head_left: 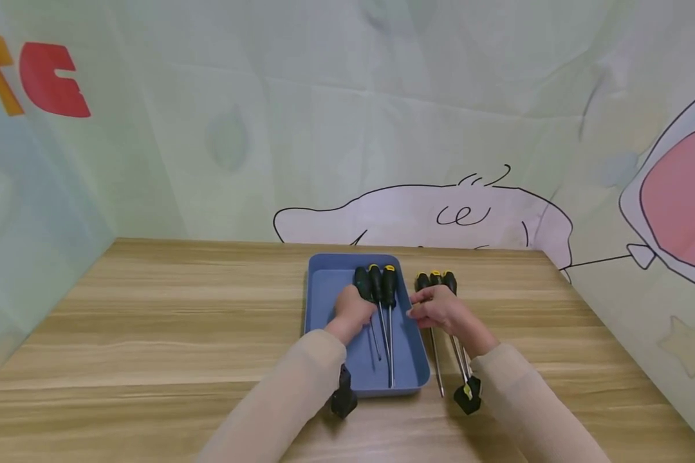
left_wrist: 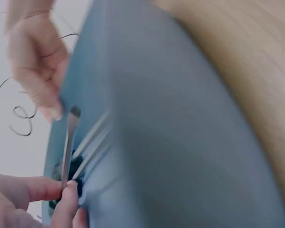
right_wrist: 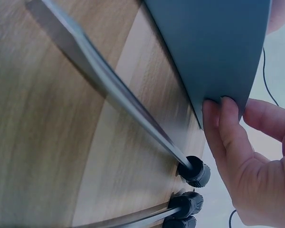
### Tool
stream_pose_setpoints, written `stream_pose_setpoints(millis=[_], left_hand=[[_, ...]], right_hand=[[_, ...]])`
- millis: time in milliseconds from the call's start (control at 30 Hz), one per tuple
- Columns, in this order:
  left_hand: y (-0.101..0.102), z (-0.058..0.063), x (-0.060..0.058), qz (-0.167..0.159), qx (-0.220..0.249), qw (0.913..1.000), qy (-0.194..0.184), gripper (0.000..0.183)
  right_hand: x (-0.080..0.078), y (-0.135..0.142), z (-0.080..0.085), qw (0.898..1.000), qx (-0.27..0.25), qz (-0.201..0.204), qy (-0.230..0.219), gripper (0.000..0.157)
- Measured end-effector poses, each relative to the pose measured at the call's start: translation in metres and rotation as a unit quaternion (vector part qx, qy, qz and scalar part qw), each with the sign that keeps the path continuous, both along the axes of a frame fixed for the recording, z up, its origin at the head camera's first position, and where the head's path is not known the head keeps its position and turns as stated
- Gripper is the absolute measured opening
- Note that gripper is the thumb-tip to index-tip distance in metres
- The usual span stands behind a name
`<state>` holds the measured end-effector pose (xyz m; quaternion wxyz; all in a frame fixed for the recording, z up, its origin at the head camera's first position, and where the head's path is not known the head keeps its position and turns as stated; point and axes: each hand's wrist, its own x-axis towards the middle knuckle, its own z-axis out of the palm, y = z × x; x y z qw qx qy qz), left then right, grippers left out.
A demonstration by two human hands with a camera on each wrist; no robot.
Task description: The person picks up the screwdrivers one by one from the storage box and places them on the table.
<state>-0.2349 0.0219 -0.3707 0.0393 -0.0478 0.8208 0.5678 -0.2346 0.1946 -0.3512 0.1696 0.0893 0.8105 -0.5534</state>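
Note:
A blue tray (head_left: 327, 283) lies on the table with three screwdrivers inside. My left hand (head_left: 353, 308) reaches in and pinches the leftmost dark-handled screwdriver (left_wrist: 69, 145) by its shaft, between thumb and fingers. Beside it, two yellow-capped screwdrivers (head_left: 389, 286) lie nearly side by side, handles toward the far end. At the tray's right wall, my right hand (right_wrist: 256, 171) grips the rim, two fingertips against the outer face and the thumb side over the edge. Three more screwdrivers (head_left: 421, 280) lie on the table right of the tray, partly hidden under the right hand and forearm.
The wooden table (head_left: 179, 308) extends to both sides of the tray. A printed cloth backdrop (head_left: 220, 141) rises behind it. Black wrist pieces (head_left: 343, 393) hang at each sleeve, the left one near the tray's front left corner.

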Motion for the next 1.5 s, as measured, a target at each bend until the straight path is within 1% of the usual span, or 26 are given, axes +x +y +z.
stream_pose_setpoints(millis=[33,100,133,200,333,433,533,567,667,700,767,800,900,933,1067,1200,1333,1500], left_hand=[[0.0,0.0,-0.001,-0.001,0.034,0.9992,-0.02,0.036],[-0.001,0.002,-0.004,0.0,0.093,0.994,-0.057,0.05],[-0.002,0.002,-0.005,0.002,0.115,0.9905,-0.075,0.057],[-0.003,0.003,-0.007,0.007,0.138,0.9846,-0.107,0.063],[-0.003,0.007,-0.009,0.01,0.146,0.9783,-0.147,0.061],[-0.004,0.01,-0.008,0.003,0.15,0.9758,-0.159,0.051],[-0.003,0.01,-0.007,-0.003,0.143,0.9758,-0.165,0.044],[-0.002,0.009,-0.009,-0.004,0.141,0.9756,-0.168,0.042],[0.0,-0.005,-0.02,-0.011,0.135,0.9758,-0.171,0.041],[0.0,-0.015,-0.029,-0.019,0.146,0.9747,-0.168,0.04],[0.001,-0.021,-0.035,-0.028,0.146,0.9741,-0.17,0.043],[0.001,-0.021,-0.035,-0.032,0.147,0.9738,-0.171,0.045],[0.001,-0.007,-0.028,-0.033,0.143,0.9735,-0.176,0.053],[0.001,0.005,-0.02,-0.027,0.132,0.9744,-0.18,0.056],[-0.001,0.021,-0.008,-0.032,0.14,0.9738,-0.177,0.057],[-0.004,0.027,-0.002,-0.042,0.146,0.9722,-0.178,0.055],[-0.007,0.026,-0.002,-0.049,0.138,0.9728,-0.179,0.052],[-0.011,0.028,-0.001,-0.055,0.135,0.9739,-0.175,0.056]], right_hand=[[0.0,0.0,0.0,1.0,0.002,0.0,0.0,0.039],[0.0,0.0,0.0,1.0,0.005,0.001,0.0,0.039],[0.0,0.0,0.0,1.0,0.007,0.001,0.0,0.039],[0.0,0.0,0.0,1.0,0.007,0.002,-0.001,0.039],[-0.001,0.0,0.0,1.0,0.004,0.003,0.0,0.038],[-0.001,0.001,-0.001,1.0,0.003,0.004,-0.001,0.038],[-0.001,0.001,-0.001,1.0,0.002,0.005,-0.002,0.038],[-0.001,0.001,-0.001,1.0,0.002,0.005,-0.002,0.038],[-0.001,0.001,-0.001,1.0,0.001,0.003,-0.002,0.039],[-0.001,0.001,0.0,1.0,0.001,0.002,-0.003,0.039],[-0.001,0.0,0.0,1.0,0.003,0.002,-0.002,0.039],[-0.001,0.0,0.0,1.0,0.003,0.001,-0.001,0.039],[0.0,0.0,0.001,1.0,0.005,0.003,0.001,0.038],[0.0,0.0,0.001,1.0,0.004,0.003,0.001,0.037],[0.0,0.0,0.002,1.0,0.003,0.004,0.0,0.037],[-0.001,0.0,0.002,1.0,0.005,0.003,0.0,0.037],[-0.001,0.0,0.002,1.0,0.007,0.005,0.0,0.038],[0.0,0.0,0.002,1.0,0.007,0.007,-0.003,0.038]])
